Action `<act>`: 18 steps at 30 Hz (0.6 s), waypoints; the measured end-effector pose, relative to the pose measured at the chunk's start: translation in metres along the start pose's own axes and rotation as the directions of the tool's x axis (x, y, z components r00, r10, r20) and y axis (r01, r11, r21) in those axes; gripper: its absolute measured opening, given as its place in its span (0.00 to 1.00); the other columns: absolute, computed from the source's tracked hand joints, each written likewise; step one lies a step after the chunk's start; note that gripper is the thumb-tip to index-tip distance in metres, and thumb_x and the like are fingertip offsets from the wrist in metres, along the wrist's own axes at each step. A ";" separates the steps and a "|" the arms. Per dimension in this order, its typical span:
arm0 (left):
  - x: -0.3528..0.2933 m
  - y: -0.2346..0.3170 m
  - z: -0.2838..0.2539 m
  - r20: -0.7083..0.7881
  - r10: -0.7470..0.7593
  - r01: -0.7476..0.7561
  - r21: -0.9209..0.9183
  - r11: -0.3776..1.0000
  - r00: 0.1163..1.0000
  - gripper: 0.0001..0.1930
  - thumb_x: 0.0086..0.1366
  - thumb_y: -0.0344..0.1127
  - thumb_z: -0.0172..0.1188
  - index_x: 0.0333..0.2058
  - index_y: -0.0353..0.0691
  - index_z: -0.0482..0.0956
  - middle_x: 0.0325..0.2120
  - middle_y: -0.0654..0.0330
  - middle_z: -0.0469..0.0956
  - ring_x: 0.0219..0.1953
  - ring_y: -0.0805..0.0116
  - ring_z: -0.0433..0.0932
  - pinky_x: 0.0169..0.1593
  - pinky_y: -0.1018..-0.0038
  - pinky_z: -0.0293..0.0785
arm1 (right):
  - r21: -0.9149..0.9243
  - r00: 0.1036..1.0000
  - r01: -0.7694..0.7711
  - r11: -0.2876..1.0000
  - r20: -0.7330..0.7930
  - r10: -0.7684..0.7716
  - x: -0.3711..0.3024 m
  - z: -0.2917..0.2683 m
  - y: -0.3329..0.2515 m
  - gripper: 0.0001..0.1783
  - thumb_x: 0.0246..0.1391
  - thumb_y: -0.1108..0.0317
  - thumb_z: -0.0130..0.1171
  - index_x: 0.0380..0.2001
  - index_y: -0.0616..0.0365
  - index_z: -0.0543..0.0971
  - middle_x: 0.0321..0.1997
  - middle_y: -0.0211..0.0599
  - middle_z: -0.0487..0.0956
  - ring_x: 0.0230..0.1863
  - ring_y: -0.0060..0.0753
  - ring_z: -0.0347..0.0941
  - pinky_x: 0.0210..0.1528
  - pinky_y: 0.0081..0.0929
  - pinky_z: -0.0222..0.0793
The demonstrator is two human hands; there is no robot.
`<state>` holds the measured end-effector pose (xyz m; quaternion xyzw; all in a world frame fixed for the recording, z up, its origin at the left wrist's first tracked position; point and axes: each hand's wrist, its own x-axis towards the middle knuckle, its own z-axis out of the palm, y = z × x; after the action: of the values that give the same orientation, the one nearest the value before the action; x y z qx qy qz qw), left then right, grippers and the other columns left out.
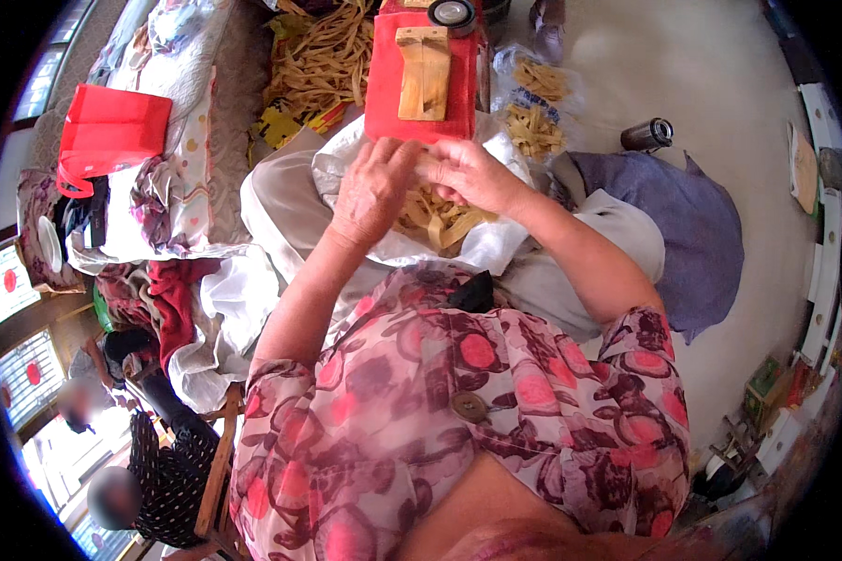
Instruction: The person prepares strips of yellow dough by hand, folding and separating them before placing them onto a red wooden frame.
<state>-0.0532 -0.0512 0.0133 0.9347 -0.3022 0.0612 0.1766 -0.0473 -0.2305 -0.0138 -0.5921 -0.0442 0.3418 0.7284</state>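
Close together in front of me, above my lap, are my left hand [381, 184] and my right hand [472, 176]. Both have their fingers closed, and a pale tan strip [428, 169] shows between them, mostly covered by the fingers. Below them, more flat tan strips [444, 222] lie heaped in a white plastic bag [384, 248] spread over my lap. Just beyond my hands, a shaped wooden block [424, 79] rests on a red cloth-covered bench [384, 103]. A dark round object [452, 13] is at its far end.
Beyond the bench's left side lies a large pile of tan strips [323, 56]. On the right floor are a clear bag of strips [538, 84] and a dark bottle [647, 135]. A red bag [117, 131] sits on the bed at left. Other people [173, 467] are at lower left.
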 end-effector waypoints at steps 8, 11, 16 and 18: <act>0.004 -0.065 0.026 -0.088 0.181 -0.170 0.120 0.978 0.979 0.12 0.51 0.34 0.54 0.36 0.46 0.70 0.27 0.64 0.72 0.28 0.62 0.75 0.31 0.67 0.71 | -0.382 0.927 0.328 0.864 -0.045 -0.372 -0.001 0.016 -0.002 0.13 0.53 0.65 0.55 0.24 0.64 0.71 0.16 0.27 0.66 0.22 0.18 0.60 0.25 0.25 0.59; 0.012 -0.068 0.031 -0.062 0.082 -0.080 0.041 0.996 0.995 0.11 0.54 0.32 0.54 0.37 0.44 0.70 0.24 0.59 0.73 0.26 0.57 0.75 0.28 0.64 0.70 | -0.288 0.918 0.333 0.898 -0.120 -0.378 0.004 0.009 -0.007 0.12 0.53 0.66 0.55 0.23 0.63 0.72 0.16 0.26 0.67 0.21 0.18 0.61 0.25 0.25 0.60; 0.034 -0.052 0.034 0.279 -0.352 0.402 -0.848 0.346 0.893 0.10 0.66 0.36 0.49 0.43 0.40 0.70 0.22 0.66 0.68 0.22 0.80 0.64 0.26 0.80 0.64 | -0.307 0.876 0.274 0.911 -0.310 -0.368 0.018 -0.027 -0.021 0.11 0.54 0.65 0.56 0.27 0.63 0.76 0.17 0.26 0.71 0.20 0.15 0.63 0.22 0.20 0.60; 0.041 -0.045 0.021 0.410 -0.313 0.411 -0.909 -0.066 0.857 0.09 0.67 0.36 0.48 0.42 0.41 0.71 0.23 0.70 0.66 0.22 0.82 0.63 0.26 0.83 0.63 | -0.338 0.864 0.273 0.901 -0.327 -0.384 0.021 -0.035 -0.025 0.10 0.55 0.64 0.56 0.27 0.61 0.76 0.17 0.20 0.68 0.19 0.10 0.60 0.20 0.14 0.57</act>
<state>0.0063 -0.0469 -0.0100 0.6000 -0.0063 -0.2444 0.7617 -0.0037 -0.2500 -0.0087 -0.7280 -0.0492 0.0787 0.6792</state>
